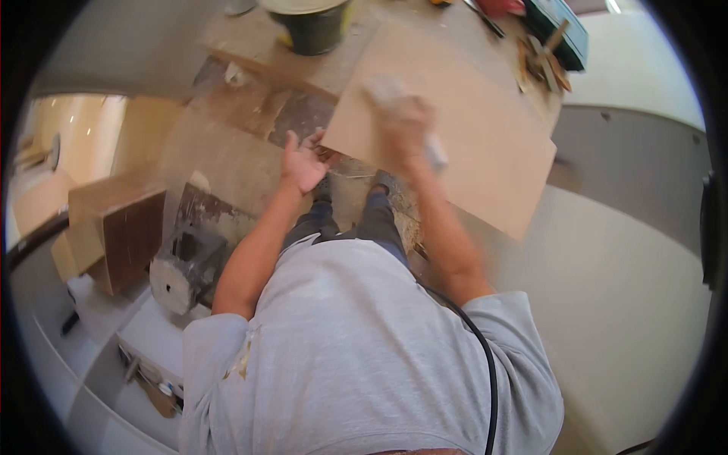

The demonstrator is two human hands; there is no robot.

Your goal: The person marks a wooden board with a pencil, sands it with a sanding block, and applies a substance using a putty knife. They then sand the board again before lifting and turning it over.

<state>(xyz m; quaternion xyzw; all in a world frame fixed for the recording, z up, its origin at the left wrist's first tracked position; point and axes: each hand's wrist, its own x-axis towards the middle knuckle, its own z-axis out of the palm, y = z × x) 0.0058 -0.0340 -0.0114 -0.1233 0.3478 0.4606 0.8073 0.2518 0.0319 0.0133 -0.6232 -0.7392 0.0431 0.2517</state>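
A large light-brown board (485, 129) lies on the workbench (227, 34), its near corner jutting out over the edge. Over the board, my right hand (408, 129) is closed around a whitish elongated object (437, 152), blurred by motion, that lies against the surface; I cannot make out what it is. My left hand (305, 163) is beside the board's left corner, palm up with its fingers apart. Nothing shows in that palm.
A dark bucket (311, 29) stands at the back of the bench. Wooden pieces (544, 61) and a green case (557, 30) are at the back right. On the left are a wooden box (125, 227) and a dusty machine-like object (186, 265). A black cable (485, 349) crosses my shirt.
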